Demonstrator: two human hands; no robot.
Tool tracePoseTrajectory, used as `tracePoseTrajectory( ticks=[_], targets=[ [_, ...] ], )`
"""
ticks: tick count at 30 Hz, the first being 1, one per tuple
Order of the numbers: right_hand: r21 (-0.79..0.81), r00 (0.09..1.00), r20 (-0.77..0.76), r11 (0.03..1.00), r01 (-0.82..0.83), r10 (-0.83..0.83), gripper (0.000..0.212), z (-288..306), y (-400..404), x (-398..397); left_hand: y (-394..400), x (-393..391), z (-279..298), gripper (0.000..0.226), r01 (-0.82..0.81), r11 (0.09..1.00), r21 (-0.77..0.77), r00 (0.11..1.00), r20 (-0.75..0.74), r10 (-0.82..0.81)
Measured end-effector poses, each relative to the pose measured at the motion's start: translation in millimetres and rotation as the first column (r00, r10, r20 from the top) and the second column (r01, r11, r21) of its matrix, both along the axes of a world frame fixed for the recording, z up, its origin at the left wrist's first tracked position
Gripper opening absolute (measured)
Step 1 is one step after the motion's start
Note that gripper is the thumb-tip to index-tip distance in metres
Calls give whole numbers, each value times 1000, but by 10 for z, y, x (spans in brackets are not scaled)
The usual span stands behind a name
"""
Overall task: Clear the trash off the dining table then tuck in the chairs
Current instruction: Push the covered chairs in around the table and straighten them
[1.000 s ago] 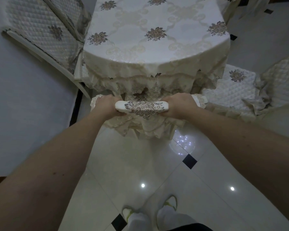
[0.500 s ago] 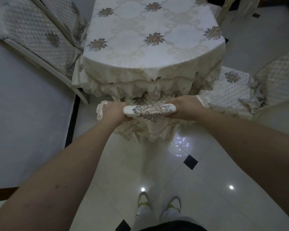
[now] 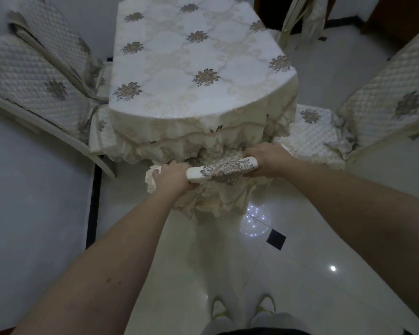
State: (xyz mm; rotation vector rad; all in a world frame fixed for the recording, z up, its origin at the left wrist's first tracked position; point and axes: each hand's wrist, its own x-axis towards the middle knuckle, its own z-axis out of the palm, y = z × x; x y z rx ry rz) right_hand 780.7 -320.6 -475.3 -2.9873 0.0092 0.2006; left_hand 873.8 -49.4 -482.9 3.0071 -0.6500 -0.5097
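Observation:
A dining table under a cream floral tablecloth fills the upper middle; nothing lies on its top. Right below its near edge stands a chair whose top rail wears an embroidered cream cover. My left hand grips the rail's left end. My right hand grips its right end. The chair's seat is hidden under the hanging tablecloth frill, and its skirt hangs down toward the floor.
A quilted chair stands at the table's left, close to a white wall. Another quilted chair stands off the table's right side, seat partly exposed. A further chair is behind. Glossy tile floor lies around my feet.
The chair rail in both hands has moved closer to the table and now tilts, right end higher. My view has shifted so the table sits further right.

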Motion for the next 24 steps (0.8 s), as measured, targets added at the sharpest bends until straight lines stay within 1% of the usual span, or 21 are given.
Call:
tracePoseTrajectory(
  ticks=[2, 5, 7, 8, 10, 12, 14, 15, 16, 18, 21, 24],
  targets=[
    [0, 993, -21, 994, 114, -114, 69, -25, 33, -42, 13, -4, 8, 53, 14, 1000, -7, 1000, -1, -14],
    [92, 944, 28, 941, 324, -328, 87, -60, 154, -187, 11, -28, 49, 56, 13, 1000, -19, 1000, -6, -13],
    [118, 888, 52, 886, 448, -456, 92, -80, 275, -362, -3, -61, 83, 57, 9, 999, -37, 1000, 7, -8],
    [103, 876, 50, 875, 473, -480, 90, -80, 339, -473, 0, -77, 99, 59, 7, 998, -57, 1000, 13, -6],
    [69, 885, 46, 885, 460, -464, 85, -55, 423, -725, 44, -112, 115, 67, 12, 995, -95, 1000, -8, -13],
    [76, 889, 41, 888, 453, -457, 80, 47, 412, -1000, 67, -144, 171, 82, 60, 994, -93, 997, -38, -64],
    [26, 901, 47, 903, 430, -431, 73, 157, 333, -1262, 19, -213, 264, 93, 165, 982, -87, 986, -12, -167],
    [-20, 909, 74, 911, 413, -410, 71, 204, 275, -1370, -54, -274, 346, 94, 226, 968, -113, 974, 8, -226],
    [-60, 912, 97, 912, 405, -399, 69, 263, 215, -1470, -158, -356, 427, 92, 278, 948, -155, 960, 13, -279],
    [-74, 893, 130, 894, 443, -431, 68, 417, 97, -1645, -420, -570, 600, 83, 355, 905, -236, 933, 20, -361],
    [-88, 853, 201, 858, 506, -482, 68, 650, -95, -1922, -868, -960, 833, 65, 431, 853, -294, 901, 87, -425],
    [-87, 807, 265, 820, 565, -528, 67, 847, -310, -2263, -1309, -1327, 1104, 61, 485, 791, -372, 872, 136, -471]
  ],
)
